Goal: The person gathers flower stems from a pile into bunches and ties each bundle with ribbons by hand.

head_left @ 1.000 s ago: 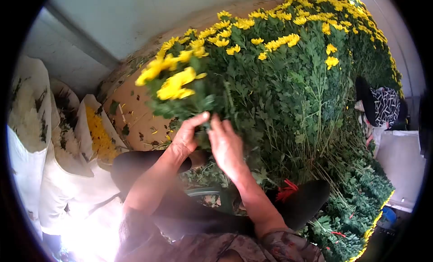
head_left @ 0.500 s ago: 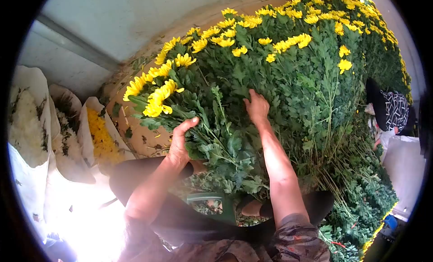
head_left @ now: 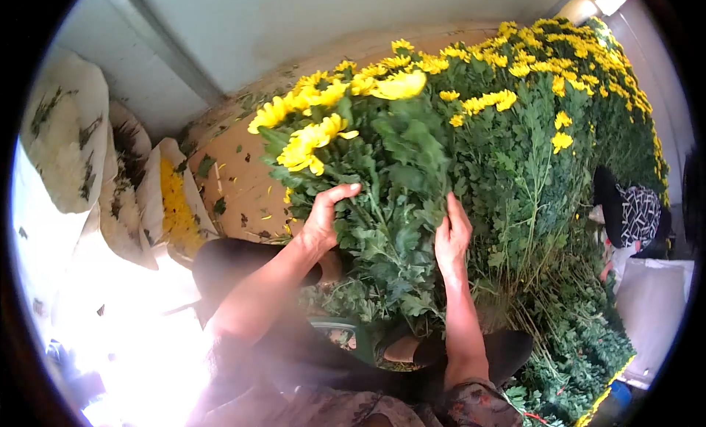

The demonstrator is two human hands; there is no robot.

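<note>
My left hand (head_left: 323, 217) is wrapped round the left side of a leafy bunch of yellow chrysanthemums (head_left: 386, 221), its thumb lying over the stems. The blooms of the bunch point up and to the left. On the right side of these stems, my right hand (head_left: 453, 236) holds a flower stem (head_left: 419, 151) whose leaves and yellow head (head_left: 401, 85) are blurred by motion. Behind and to the right stands a large pile of yellow chrysanthemums (head_left: 522, 148) with long green stems.
White sacks with white flowers (head_left: 62, 151) and yellow petals (head_left: 179, 214) stand at the left. Loose leaves litter the brown floor (head_left: 239, 177). A green plastic stool (head_left: 360, 342) is between my legs. At the right are a patterned cloth (head_left: 640, 215) and a pale sack (head_left: 651, 302).
My right hand has come back from the pile to the bunch with a flower stem. My left hand still holds the bunch, which looks fuller. The camera view has shifted slightly.
</note>
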